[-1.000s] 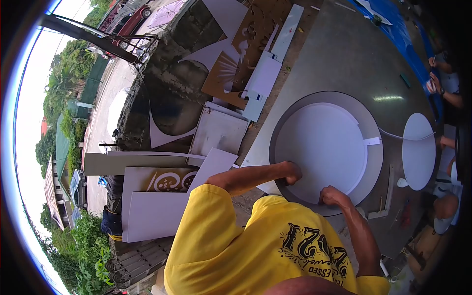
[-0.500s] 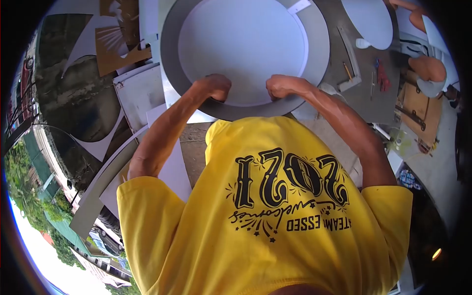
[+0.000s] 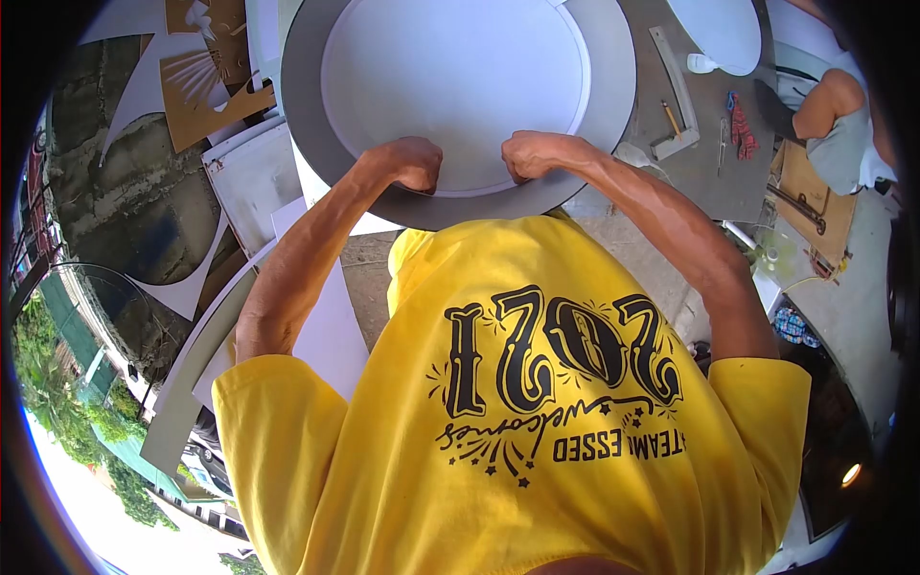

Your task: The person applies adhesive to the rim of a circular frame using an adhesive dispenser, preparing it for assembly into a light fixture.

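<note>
**Q:** Where are your hands?

**A:** Both are fists on the near edge of the white disc, which lies flat inside a wider grey ring on the worktable. My left hand and right hand sit close together, knuckles up, curled tight at the seam where white meets grey. Whether the fingers are hooked under the disc's rim or just pressing on it, I cannot tell; they are tucked out of sight.

**Q:** How would you expect the disc to handle?

**A:** Light for its span, I'd judge. It looks like thin, matte sheet, smooth and flat, with a clean-cut round edge. A panel that broad and thin would likely flex or crease if lifted at one point, so the rim, taken with hands spread apart, seems the place to hold it. The surface looks dry, not slippery, but easy to dent or smudge.

**Q:** And around you?

**A:** Beyond my right arm lie a pale ruler, a pencil and a red-handled tool. A smaller white oval sits at the far right, near another person's arm. To my left are stacked white offcuts and brown card with cut-out shapes, on rough, stained concrete.
</note>
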Tool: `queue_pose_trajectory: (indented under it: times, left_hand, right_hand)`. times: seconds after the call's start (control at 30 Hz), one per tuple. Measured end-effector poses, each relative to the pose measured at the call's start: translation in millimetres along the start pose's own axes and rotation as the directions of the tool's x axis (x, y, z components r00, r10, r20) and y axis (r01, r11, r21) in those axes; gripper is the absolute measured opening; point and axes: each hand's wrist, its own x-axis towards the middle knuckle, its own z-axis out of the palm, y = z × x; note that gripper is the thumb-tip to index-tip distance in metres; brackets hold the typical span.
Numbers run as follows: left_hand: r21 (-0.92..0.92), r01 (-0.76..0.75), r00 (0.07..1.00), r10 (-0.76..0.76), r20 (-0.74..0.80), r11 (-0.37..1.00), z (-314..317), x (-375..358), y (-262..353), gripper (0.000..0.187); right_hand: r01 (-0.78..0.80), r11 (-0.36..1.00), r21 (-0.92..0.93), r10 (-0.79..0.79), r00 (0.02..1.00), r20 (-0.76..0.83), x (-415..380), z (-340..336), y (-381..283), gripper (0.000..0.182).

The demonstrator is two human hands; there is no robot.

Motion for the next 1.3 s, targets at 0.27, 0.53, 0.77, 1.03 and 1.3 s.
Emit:
queue_pose_trajectory:
  times: [0.27,0.53,0.77,1.03,1.3]
  left_hand:
    - [-0.053,0.064,0.988,-0.056,0.142,0.997,-11.7,0.9,8.5,0.016]
    - [0.003,0.015,0.996,-0.015,0.088,1.000,1.0,8.1,-13.3,0.016]
    - [0.259,0.143,0.987,-0.158,0.037,0.955,-17.3,-9.5,-24.0,0.017]
    - [0.281,0.207,0.978,-0.207,-0.029,0.937,-19.2,-19.6,-26.1,0.015]
    - [0.317,0.263,0.964,-0.231,-0.133,0.911,-19.8,-28.1,-39.3,0.012]
  right_hand:
    - [-0.023,1.000,-0.019,0.025,0.991,0.129,7.9,-0.7,-5.8,0.012]
    - [-0.012,0.997,0.079,0.005,0.995,0.095,10.1,3.8,-6.2,0.018]
    - [-0.020,0.994,0.103,0.011,0.997,0.083,4.1,2.4,-8.5,0.021]
    - [-0.032,0.994,0.106,0.029,0.999,0.021,7.1,8.5,-5.0,0.021]
    - [-0.068,0.993,0.093,0.059,0.993,0.103,9.5,6.3,-5.6,0.020]
